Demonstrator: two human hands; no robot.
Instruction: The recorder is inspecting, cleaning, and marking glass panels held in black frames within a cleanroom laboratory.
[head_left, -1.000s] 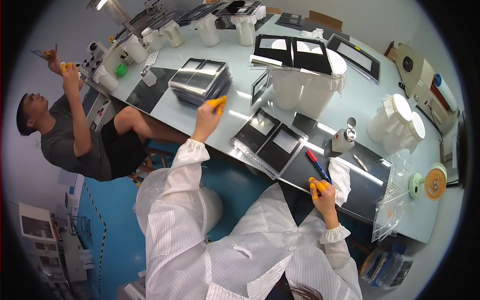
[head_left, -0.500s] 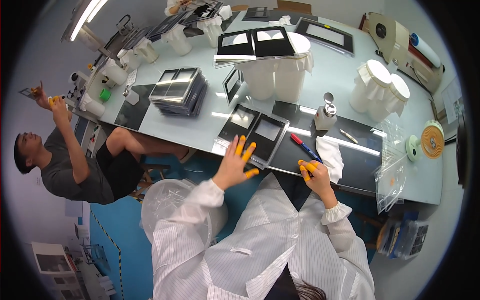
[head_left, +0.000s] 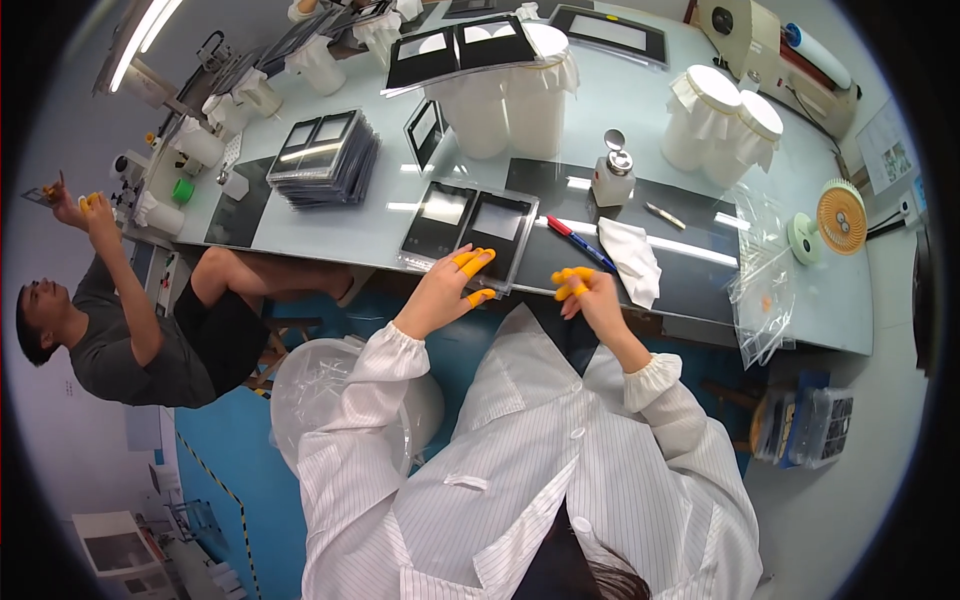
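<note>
A clear plastic tray (head_left: 515,247) lies at the table's near edge, holding two black-framed panels with pale windows. My left hand (head_left: 438,298) is over its near side, thumb apart from the other fingers, and grips nothing that I can see. Yellow finger covers sit on several fingertips of both hands. To the right of the tray, at the table edge, my right hand (head_left: 597,308) has its fingers curled and pinched together; whatever is between them is hidden. Just beyond it lie a red and blue marker (head_left: 580,243) and a crumpled white cloth (head_left: 630,262).
A pump bottle (head_left: 613,180) and a small knife-like tool (head_left: 664,216) lie farther back. White cloth-covered tubs (head_left: 480,118) support more framed panels. A tray stack (head_left: 322,165) stands left, near a seated co-worker (head_left: 130,330). A small fan (head_left: 840,217) is at right; a clear-lined bin (head_left: 300,395) is below.
The whole view has shifted, so the table sits higher and farther left. My left fingers have drawn closer together over the tray. My right hand has come up slightly, fingers still curled.
</note>
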